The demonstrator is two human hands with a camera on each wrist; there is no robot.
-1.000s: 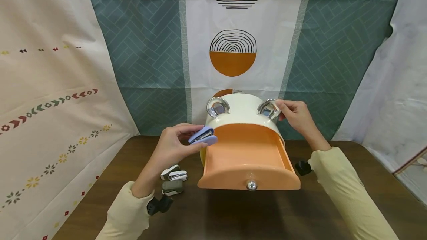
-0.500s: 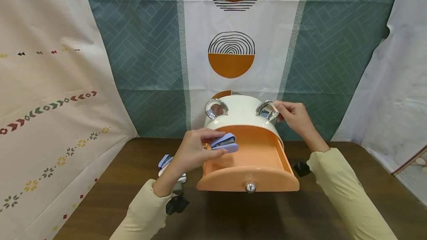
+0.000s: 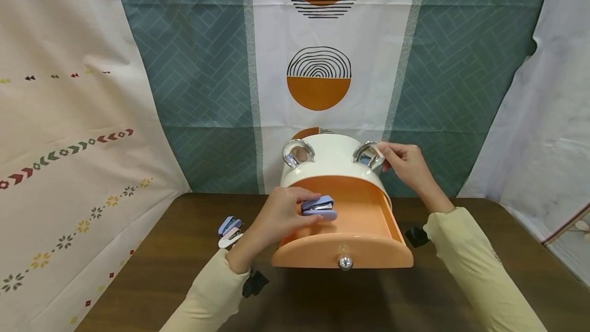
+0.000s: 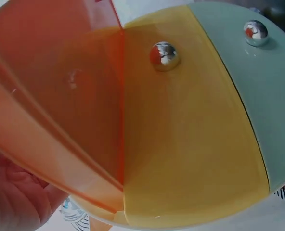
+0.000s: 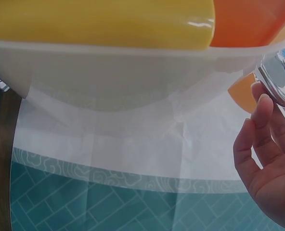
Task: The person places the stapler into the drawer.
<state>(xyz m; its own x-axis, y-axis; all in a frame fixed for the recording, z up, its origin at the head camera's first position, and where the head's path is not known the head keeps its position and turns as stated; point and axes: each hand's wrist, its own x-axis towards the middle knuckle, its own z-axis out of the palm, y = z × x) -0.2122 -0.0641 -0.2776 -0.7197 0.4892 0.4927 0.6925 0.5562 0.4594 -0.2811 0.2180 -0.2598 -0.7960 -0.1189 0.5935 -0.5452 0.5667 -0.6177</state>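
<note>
My left hand (image 3: 283, 214) pinches a blue-purple mini stapler (image 3: 319, 208) between thumb and fingers, over the pulled-out orange drawer (image 3: 342, 251) of a rounded white cabinet (image 3: 334, 153). The stapler overlaps the drawer's inside in the head view. On the cabinet's top right, my right hand (image 3: 407, 165) pinches a chrome ring (image 3: 369, 154), its fingertips on the ring's outer edge. A matching ring (image 3: 298, 152) stands at the top left. In the left wrist view, a yellow drawer front (image 4: 195, 130) and a green one (image 4: 258, 91) show beside the orange drawer.
Left of the cabinet, on the dark wooden table (image 3: 180, 250), lie a blue stapler (image 3: 229, 225) and a white-and-pink one (image 3: 230, 238), partly behind my left forearm. A patterned cloth (image 3: 207, 91) hangs behind the table. A chrome knob (image 3: 345, 263) sticks out from the orange drawer's front.
My left hand has carried the stapler rightward from beside the cabinet to over the orange drawer, then slightly lower. My right hand keeps its hold on the ring.
</note>
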